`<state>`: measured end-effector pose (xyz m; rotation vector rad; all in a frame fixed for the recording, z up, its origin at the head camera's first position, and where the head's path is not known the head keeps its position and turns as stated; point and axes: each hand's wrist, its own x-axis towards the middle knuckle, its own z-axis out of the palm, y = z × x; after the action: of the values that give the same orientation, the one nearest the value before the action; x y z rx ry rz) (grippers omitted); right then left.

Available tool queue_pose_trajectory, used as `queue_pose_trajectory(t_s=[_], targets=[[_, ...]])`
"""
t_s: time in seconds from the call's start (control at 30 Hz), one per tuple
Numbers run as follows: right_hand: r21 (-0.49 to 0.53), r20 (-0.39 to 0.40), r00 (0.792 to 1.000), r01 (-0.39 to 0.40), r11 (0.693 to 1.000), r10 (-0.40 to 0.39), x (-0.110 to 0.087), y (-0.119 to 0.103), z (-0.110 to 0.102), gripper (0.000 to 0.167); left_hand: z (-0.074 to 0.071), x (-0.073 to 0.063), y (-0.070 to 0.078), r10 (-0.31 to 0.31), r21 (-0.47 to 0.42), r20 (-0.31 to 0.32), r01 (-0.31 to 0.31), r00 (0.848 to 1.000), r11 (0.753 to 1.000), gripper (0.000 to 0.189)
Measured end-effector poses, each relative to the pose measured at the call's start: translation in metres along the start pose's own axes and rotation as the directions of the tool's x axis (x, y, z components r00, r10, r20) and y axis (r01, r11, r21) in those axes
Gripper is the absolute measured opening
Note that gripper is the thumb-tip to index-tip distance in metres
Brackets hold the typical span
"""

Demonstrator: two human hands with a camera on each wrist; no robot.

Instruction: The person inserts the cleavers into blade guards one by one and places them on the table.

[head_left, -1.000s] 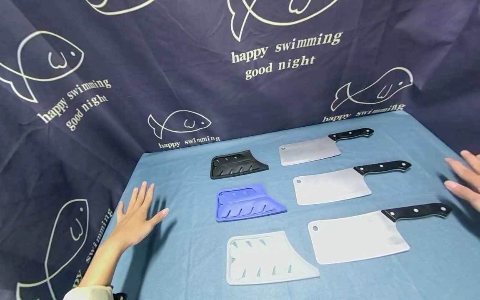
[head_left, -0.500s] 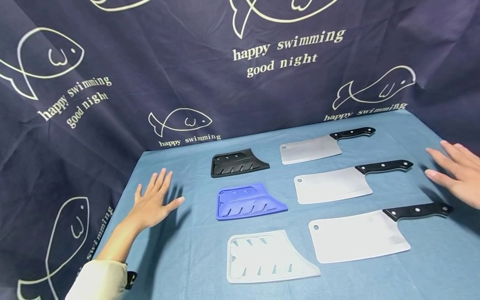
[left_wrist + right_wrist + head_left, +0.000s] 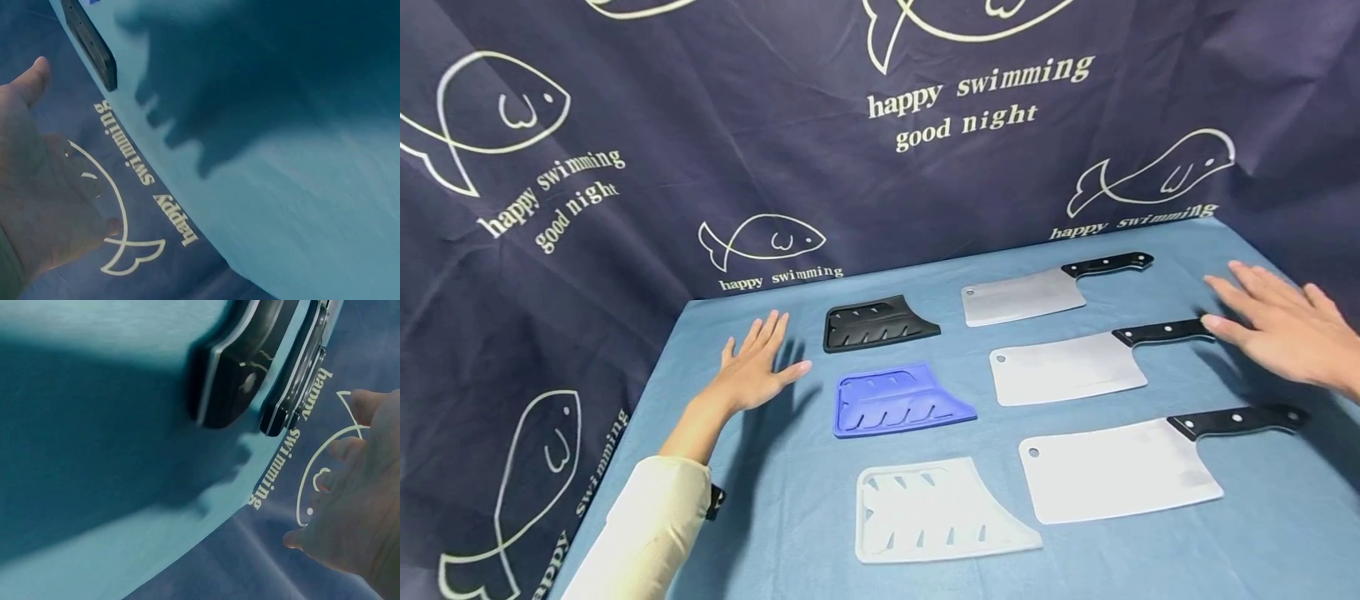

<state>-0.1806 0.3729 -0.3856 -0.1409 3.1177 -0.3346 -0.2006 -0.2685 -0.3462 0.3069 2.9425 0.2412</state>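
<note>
My left hand (image 3: 748,375) hovers over the left side of the table with straight, spread fingers and holds nothing. Nearest to it are a black blade cover (image 3: 880,323) and a blue blade cover (image 3: 902,402). A white translucent blade cover (image 3: 943,512) lies nearer the front. Right of the covers lie a far cleaver (image 3: 1024,298), a middle cleaver (image 3: 1067,371) and a near cleaver (image 3: 1120,473), black handles pointing right. My right hand (image 3: 1285,325), also empty with fingers extended, hangs above the handle end of the middle cleaver; its thumb hides the handle's tip.
A blue cloth covers the table (image 3: 797,517). Behind and to the left hangs a dark blue curtain (image 3: 970,200) with white fish outlines and lettering. In the left wrist view, the hand's shadow (image 3: 187,81) falls on the cloth.
Both hands have moved inward over the table: the left one rightward and farther back towards the black cover, the right one leftward to the middle cleaver's handle. Covers and cleavers have stayed in place.
</note>
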Motion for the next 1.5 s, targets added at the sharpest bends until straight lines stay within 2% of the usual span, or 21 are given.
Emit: queue_pose_trajectory(t_s=[0.3,0.43,0.73,1.07,1.5], targets=[[-0.022,0.027,0.994,0.105,0.994,-0.104,0.034,-0.009,-0.004,0.07,-0.004,0.036,0.025,0.016,-0.031,0.056,-0.014,0.998,0.999,0.091],[-0.026,0.057,0.992,0.114,0.993,-0.112,0.045,-0.012,-0.005,0.071,-0.003,0.049,0.03,0.023,-0.043,0.07,-0.02,0.997,0.999,0.091],[0.002,0.123,0.983,0.138,0.99,-0.138,0.071,-0.026,0.0,0.072,0.002,0.064,0.033,-0.006,-0.015,0.083,0.007,0.997,1.0,0.09],[0.003,0.131,0.98,0.15,0.989,-0.149,0.087,-0.029,0.002,0.071,0.008,0.088,0.044,-0.013,0.025,0.083,0.011,0.996,1.0,0.092],[-0.001,0.163,0.975,0.154,0.988,-0.152,0.101,-0.027,0.003,0.074,0.016,0.098,0.058,-0.001,0.083,0.126,-0.01,0.992,0.996,0.095]])
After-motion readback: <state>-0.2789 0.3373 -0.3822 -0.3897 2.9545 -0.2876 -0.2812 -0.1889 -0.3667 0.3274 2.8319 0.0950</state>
